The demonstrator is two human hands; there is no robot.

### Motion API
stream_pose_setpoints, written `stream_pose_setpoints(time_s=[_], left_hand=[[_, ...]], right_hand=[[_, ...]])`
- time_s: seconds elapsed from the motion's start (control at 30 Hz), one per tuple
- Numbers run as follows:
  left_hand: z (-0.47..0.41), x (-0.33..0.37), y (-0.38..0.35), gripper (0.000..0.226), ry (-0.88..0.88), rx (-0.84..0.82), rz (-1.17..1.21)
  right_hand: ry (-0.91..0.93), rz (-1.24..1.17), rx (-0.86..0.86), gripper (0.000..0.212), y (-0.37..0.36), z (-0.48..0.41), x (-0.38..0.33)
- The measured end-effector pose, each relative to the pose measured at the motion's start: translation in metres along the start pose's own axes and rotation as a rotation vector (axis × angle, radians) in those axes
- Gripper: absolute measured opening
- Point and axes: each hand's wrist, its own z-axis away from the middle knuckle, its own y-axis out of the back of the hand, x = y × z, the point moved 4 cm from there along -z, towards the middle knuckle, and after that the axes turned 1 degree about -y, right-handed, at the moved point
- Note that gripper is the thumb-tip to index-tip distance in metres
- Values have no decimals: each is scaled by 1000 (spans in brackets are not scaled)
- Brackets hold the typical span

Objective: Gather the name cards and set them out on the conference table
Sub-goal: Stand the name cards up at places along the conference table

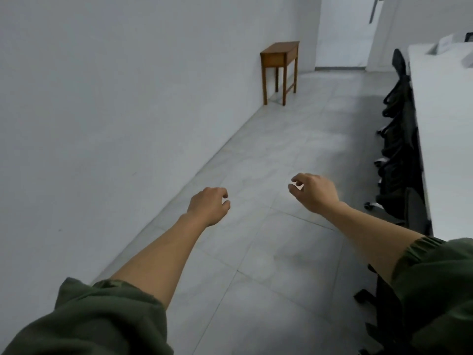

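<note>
Both my arms reach out over the tiled floor, green sleeves pushed up. My left hand (208, 206) hangs palm down with the fingers loosely curled and nothing in it. My right hand (313, 192) is also palm down, fingers curled and slightly apart, holding nothing. The long white conference table (445, 139) runs along the right edge. At its far end stand small white name cards (445, 43), blurred, and another card (468, 60) at the frame edge. Both hands are well away from the table and cards.
A row of black office chairs (399, 139) is pushed in along the table's left side. A small brown wooden side table (280, 53) stands against the white wall (128, 98) ahead. A white door (345, 32) is at the far end. Grey tiled floor (281, 139) forms an aisle between wall and chairs.
</note>
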Motion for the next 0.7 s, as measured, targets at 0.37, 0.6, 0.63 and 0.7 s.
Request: stream_pose_setpoints(time_s=[0.37, 0.6, 0.63, 0.7], left_hand=[[-285, -1, -9, 36, -191, -56, 6], [-481, 41, 30, 36, -347, -54, 5], [-507, 52, 30, 36, -370, -64, -1], [-552, 70, 28, 36, -404, -82, 0]], right_hand=[[-172, 89, 59, 35, -22, -228, 54], [-336, 105, 122, 35, -3, -358, 104], [-361, 112, 136, 35, 0, -377, 116], [-400, 113, 158, 35, 4, -410, 138]])
